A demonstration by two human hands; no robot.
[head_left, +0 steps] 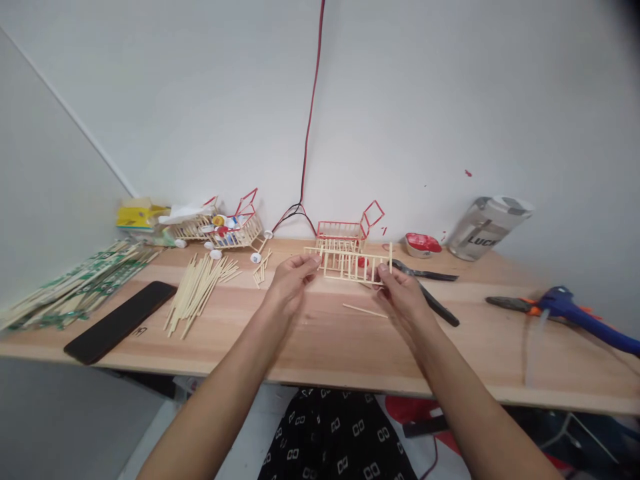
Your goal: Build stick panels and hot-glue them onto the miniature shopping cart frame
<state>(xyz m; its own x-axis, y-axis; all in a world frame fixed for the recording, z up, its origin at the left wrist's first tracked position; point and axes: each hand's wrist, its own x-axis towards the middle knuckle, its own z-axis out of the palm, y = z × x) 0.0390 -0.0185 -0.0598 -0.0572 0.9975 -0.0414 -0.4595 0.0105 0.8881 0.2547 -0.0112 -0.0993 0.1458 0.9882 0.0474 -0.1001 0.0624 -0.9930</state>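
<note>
A ladder-like frame of thin wooden sticks (345, 265) hangs above the table between my two hands. My left hand (296, 277) pinches its left end between thumb and fingers. At the right end, my right hand (397, 283) is closed on the frame near its upright corner stick. Behind the frame stands a small stick-built shopping cart (340, 231) with a red-painted rim and handle, partly covered from view. A single loose stick (365, 311) lies on the table below the frame.
Two stick carts (240, 230) with white wheels stand at the back left, near a pile of cut sticks (197, 293), a black phone (120, 321) and packaged chopsticks (75, 283). Black-handled pliers (440, 305), a dish of red paint (423, 244), a can (490, 227) and a blue glue gun (565, 307) lie right.
</note>
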